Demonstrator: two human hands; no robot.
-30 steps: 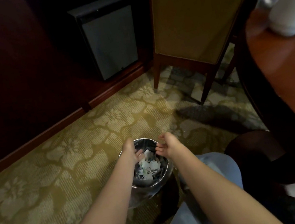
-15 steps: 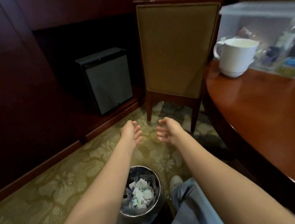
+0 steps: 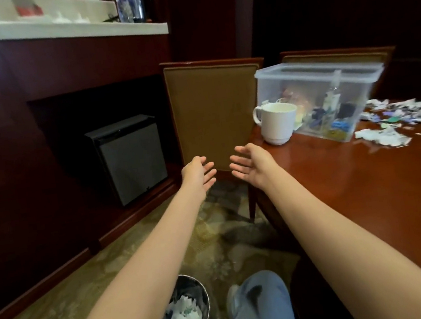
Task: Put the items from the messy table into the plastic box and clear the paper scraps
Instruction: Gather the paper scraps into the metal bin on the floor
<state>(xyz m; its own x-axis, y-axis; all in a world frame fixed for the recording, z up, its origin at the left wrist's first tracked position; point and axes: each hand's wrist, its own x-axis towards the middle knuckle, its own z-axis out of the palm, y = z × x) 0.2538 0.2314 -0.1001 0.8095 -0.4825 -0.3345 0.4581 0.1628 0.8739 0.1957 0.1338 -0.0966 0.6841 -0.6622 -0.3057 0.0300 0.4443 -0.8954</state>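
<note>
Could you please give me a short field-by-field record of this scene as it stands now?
left hand: open, holds nothing, over the floor
right hand: open, holds nothing, by the table edge
plastic box: on the table, items inside
paper scraps: strewn on the table right of the box
bin: on the floor, scraps inside
mug: white, upright, beside the box

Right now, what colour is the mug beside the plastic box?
White; the mug shows best in the head view.
</note>
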